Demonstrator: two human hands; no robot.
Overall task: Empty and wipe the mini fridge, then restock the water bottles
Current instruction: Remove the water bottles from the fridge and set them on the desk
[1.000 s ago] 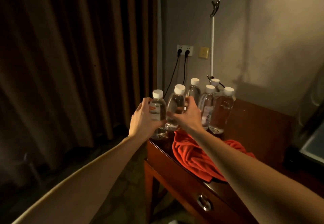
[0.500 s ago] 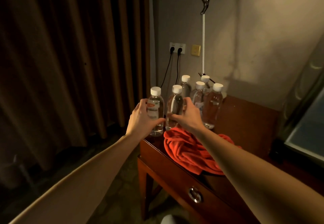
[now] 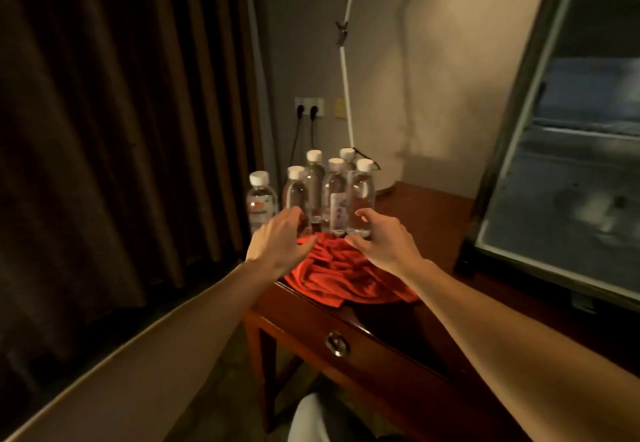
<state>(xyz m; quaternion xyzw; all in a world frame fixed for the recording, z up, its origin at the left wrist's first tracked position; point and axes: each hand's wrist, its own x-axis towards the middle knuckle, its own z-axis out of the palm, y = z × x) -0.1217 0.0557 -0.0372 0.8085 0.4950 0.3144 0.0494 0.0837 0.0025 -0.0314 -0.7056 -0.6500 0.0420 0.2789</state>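
Bare left hand (image 3: pixel 277 244) and right hand (image 3: pixel 381 244) hover spread, fingers loose, gripping nothing, above red cloth (image 3: pixel 346 275). Six capped water bottles (image 3: pixel 332 196) upright just behind, on dark wood desk (image 3: pixel 433 220). Mini fridge (image 3: pixel 561 164) at right; brown curtain (image 3: pixel 104 130) left.

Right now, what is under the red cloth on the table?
The red cloth lies bunched on the wooden table, in front of the water bottles. Only bare tabletop shows around its edges. Whatever sits beneath its folds is covered, so I cannot tell.
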